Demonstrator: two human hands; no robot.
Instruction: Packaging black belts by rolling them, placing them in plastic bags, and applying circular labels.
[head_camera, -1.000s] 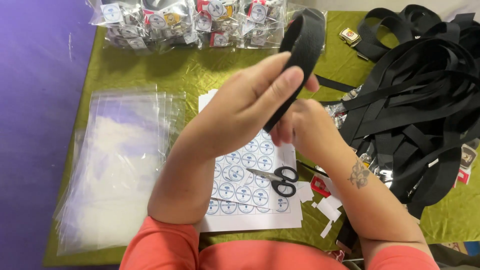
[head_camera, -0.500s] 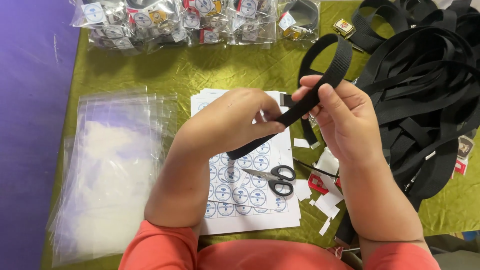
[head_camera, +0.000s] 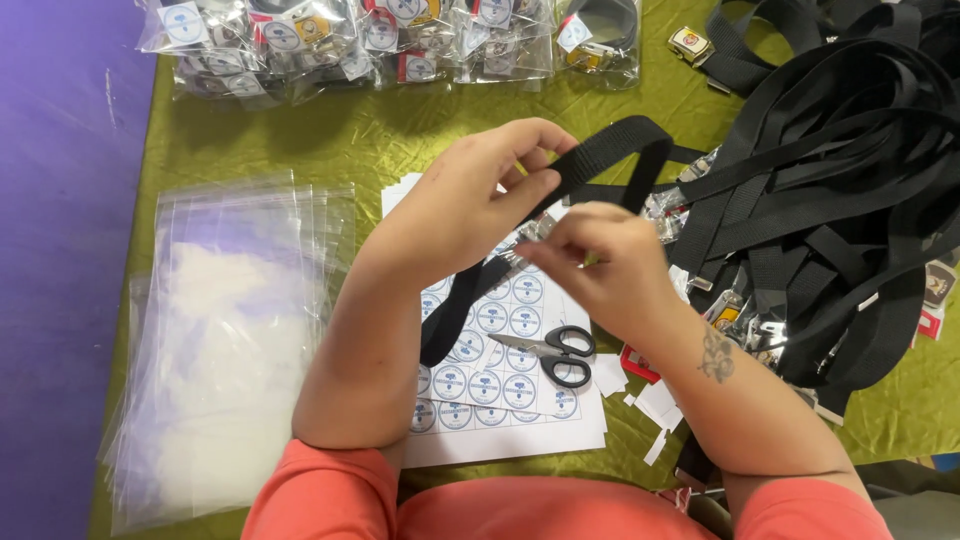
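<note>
Above the white sheet of round blue-and-white stickers (head_camera: 500, 375), both hands work 1 black woven webbing strap (head_camera: 610, 150). Left hand (head_camera: 470, 205): grip pinched on the strap where it loops upward. Right hand (head_camera: 605, 265): fingers curled narrow around the strap's lower run; a small metal piece shows at the fingertips, detail unclear. Black-handled scissors (head_camera: 560, 352) lie on the sheet. Clear plastic bags (head_camera: 225, 340) stacked left; heap of black straps (head_camera: 830, 190) right, on the olive-green table (head_camera: 400, 130).
</note>
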